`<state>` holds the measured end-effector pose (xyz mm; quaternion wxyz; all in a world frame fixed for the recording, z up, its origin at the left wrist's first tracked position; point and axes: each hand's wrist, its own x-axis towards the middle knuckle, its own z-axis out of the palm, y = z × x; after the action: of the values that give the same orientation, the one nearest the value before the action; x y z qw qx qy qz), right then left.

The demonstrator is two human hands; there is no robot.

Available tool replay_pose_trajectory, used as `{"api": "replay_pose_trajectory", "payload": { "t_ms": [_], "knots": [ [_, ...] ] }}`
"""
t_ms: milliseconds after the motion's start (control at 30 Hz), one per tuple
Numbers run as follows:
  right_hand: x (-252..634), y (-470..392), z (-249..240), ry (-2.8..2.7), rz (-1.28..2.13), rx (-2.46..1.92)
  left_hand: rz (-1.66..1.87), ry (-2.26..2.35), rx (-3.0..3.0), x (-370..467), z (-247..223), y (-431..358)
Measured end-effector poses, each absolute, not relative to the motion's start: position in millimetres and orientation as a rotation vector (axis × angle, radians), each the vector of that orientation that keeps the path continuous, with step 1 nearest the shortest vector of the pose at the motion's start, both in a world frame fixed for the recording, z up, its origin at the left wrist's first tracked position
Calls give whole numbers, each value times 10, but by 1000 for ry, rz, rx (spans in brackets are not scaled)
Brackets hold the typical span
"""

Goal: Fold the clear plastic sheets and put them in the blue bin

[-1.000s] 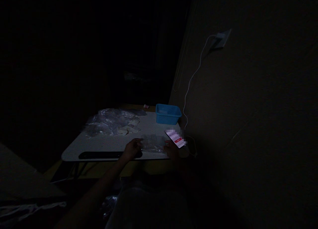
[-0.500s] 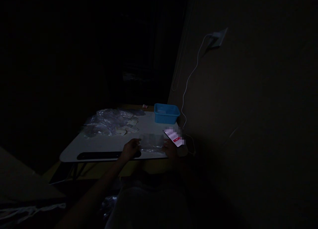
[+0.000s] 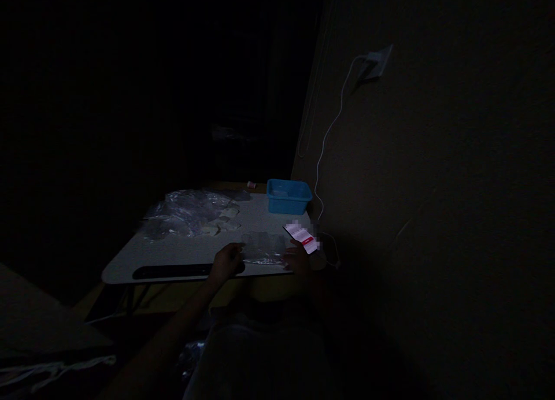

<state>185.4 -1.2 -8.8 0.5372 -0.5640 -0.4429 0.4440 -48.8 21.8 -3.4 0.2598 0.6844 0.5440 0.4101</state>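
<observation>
A clear plastic bag (image 3: 262, 248) lies flat near the front edge of the white table (image 3: 173, 252), with a crinkled, shiny strip along its near side. My left hand (image 3: 226, 261) is closed at the bag's left edge, thumb and fingers pinching it. At the right edge, my right hand (image 3: 298, 259) rests with its fingers spread and touching the plastic. Just beyond that hand is a phone (image 3: 301, 238) with a lit screen. The dim light hides the finer finger detail.
A crumpled heap of clear plastic (image 3: 195, 209) covers the table's back left. At the back right stands a blue basket (image 3: 288, 204). A white cable (image 3: 323, 148) runs down the wall from a socket (image 3: 378, 63). A black slot strip (image 3: 173, 271) lines the front edge.
My right hand's fingers have spread apart at the bag's edge. My left hand keeps its place on the bag. The view has shifted slightly and looks darker.
</observation>
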Motion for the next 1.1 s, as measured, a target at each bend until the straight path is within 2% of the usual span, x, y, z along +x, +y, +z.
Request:
{"api": "replay_pose_trajectory", "payload": {
  "t_ms": [167, 667, 933, 1100],
  "knots": [
    [1799, -77, -107, -881, 1241, -1236, 1104, 1484, 1853, -478, -12, 198],
    [1797, -172, -44, -1120, 863, -1438, 1110, 1409, 1811, -499, -32, 200],
    [1736, -177, 41, -1144, 1107, -1308, 1121, 1420, 1831, -488, -11, 170],
    [1740, -165, 35, -1177, 1137, -1279, 1101, 1466, 1862, -497, 9, 162]
  ]
}}
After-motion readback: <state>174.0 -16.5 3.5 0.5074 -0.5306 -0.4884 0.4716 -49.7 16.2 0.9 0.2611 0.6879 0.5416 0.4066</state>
